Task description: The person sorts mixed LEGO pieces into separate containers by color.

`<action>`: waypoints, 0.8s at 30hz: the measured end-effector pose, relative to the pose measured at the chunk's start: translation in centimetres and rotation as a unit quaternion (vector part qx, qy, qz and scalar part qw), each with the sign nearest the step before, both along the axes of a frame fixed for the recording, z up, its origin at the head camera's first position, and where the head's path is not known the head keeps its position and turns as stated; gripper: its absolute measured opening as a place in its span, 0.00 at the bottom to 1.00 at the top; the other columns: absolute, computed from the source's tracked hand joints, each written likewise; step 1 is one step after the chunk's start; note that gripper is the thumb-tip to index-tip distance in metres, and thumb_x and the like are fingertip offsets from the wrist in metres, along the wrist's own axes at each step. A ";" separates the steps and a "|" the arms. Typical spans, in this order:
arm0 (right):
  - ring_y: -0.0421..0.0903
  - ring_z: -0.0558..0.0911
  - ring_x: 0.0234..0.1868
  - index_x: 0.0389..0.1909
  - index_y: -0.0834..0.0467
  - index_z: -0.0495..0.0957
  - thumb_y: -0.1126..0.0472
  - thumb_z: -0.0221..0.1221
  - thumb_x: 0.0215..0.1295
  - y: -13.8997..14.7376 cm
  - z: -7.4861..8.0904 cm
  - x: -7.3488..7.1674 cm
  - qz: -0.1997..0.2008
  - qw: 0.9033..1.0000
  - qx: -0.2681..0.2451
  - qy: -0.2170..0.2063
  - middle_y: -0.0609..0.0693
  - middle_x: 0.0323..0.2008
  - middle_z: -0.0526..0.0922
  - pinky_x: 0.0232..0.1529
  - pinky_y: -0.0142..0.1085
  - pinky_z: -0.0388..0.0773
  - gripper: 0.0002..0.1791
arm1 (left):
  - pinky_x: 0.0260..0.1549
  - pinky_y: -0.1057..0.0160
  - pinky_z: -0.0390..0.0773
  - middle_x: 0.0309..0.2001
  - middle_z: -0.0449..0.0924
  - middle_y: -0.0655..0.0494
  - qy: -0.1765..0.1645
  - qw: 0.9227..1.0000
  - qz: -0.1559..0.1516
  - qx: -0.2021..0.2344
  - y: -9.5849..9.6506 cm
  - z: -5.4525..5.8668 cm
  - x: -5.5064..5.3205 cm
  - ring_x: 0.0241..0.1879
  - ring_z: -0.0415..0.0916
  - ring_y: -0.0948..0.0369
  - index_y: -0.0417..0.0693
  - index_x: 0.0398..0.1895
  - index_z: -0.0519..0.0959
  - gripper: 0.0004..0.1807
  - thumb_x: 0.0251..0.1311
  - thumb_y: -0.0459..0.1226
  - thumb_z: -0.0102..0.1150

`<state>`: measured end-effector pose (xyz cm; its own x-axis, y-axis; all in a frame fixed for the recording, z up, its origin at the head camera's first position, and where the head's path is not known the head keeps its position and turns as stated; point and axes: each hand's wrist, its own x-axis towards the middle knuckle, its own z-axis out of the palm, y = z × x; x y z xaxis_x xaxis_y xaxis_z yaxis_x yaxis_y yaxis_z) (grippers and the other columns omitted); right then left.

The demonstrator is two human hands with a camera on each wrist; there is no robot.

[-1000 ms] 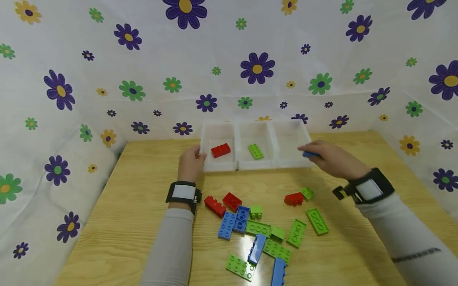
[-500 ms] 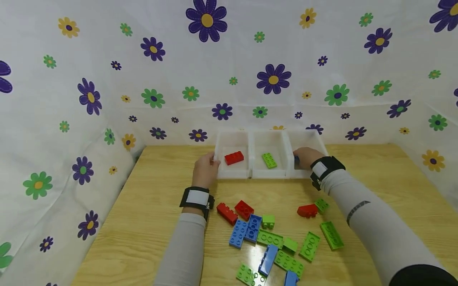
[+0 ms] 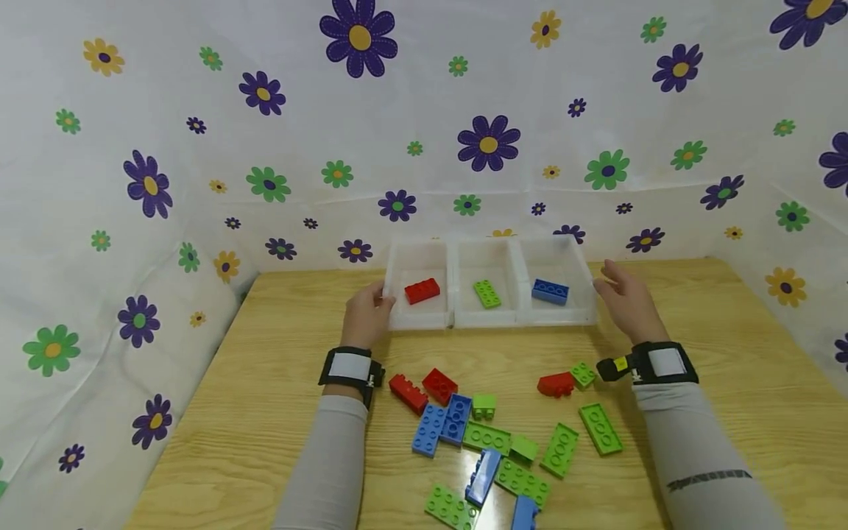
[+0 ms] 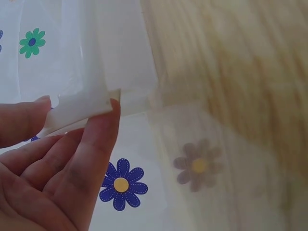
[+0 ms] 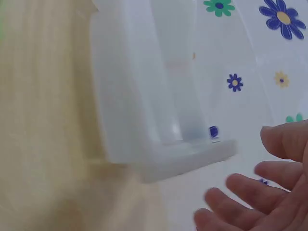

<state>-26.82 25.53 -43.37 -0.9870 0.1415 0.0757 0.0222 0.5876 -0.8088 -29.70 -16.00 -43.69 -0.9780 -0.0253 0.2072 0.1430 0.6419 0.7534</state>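
Left hand pinches the left end of a white tray between thumb and fingers, while the right hand, fingers loose and apart, hovers just beside the tray's right end with a visible gap between them in the right wrist view. The tray, split into three compartments, sits toward the far edge of a wooden table. Its left compartment holds a red brick, the middle one a lime green brick and the right one a dark blue brick.

Loose toy bricks lie scattered on the near side of the tray. At the left of the spread are a long red block and, near it, a second red block; just nearer, two blue blocks lie side by side, a lighter one and a darker one. On the right, a rounded red piece rests against a small green square, with a green plate nearer the right sleeve. Black straps circle both wrists. Behind the table hangs a white cloth printed with purple, green and yellow flowers.
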 end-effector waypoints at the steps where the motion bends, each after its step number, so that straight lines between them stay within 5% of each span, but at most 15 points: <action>1: 0.58 0.60 0.60 0.67 0.46 0.50 0.43 0.43 0.64 0.2 -1.5 -0.3 0.002 1.000 -0.016 -0.010 0.55 0.64 0.58 0.50 0.58 0.62 0.31 | 0.43 0.58 0.73 0.48 0.75 0.50 0.001 1.000 0.000 -0.001 -0.2 -0.1 0.0 0.44 0.72 0.57 0.43 0.55 0.71 0.20 0.58 0.36 0.53; 4: 0.58 0.64 0.57 0.66 0.39 0.50 0.39 0.39 0.63 0.9 -5.2 -1.4 0.006 1.000 -0.012 -0.007 0.54 0.62 0.61 0.47 0.57 0.65 0.30 | 0.43 0.58 0.72 0.48 0.75 0.50 0.001 1.000 -0.003 0.004 -0.5 -0.4 0.0 0.45 0.72 0.57 0.43 0.55 0.71 0.20 0.58 0.36 0.53; 6: 0.57 0.66 0.55 0.65 0.38 0.52 0.40 0.39 0.64 0.7 -5.5 -1.3 0.004 1.000 -0.001 0.000 0.54 0.61 0.62 0.45 0.55 0.68 0.28 | 0.43 0.59 0.73 0.48 0.75 0.51 0.001 1.000 -0.003 0.008 -0.6 -0.7 -0.1 0.44 0.73 0.58 0.45 0.55 0.71 0.20 0.58 0.37 0.54; 11: 0.59 0.66 0.55 0.66 0.45 0.54 0.43 0.41 0.65 -0.6 -1.5 0.9 0.008 1.000 -0.014 -0.023 0.56 0.60 0.63 0.46 0.54 0.68 0.29 | 0.41 0.60 0.73 0.48 0.75 0.53 -0.001 1.000 -0.006 0.018 -0.5 -1.2 -0.6 0.45 0.72 0.59 0.46 0.55 0.71 0.21 0.58 0.38 0.54; 24: 0.58 0.65 0.56 0.67 0.44 0.51 0.45 0.41 0.66 -0.7 -0.9 1.0 0.013 0.999 -0.011 -0.036 0.56 0.62 0.61 0.48 0.55 0.66 0.29 | 0.42 0.59 0.72 0.48 0.75 0.53 -0.011 1.000 -0.005 0.008 -0.3 -0.4 -0.5 0.44 0.71 0.59 0.45 0.56 0.70 0.22 0.58 0.38 0.54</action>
<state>-25.79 24.86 -44.22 -0.9933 0.1156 0.0007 0.0659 0.5709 -0.8184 -30.16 -16.31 -44.11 -0.9826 -0.0184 0.1848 0.1324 0.6287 0.7663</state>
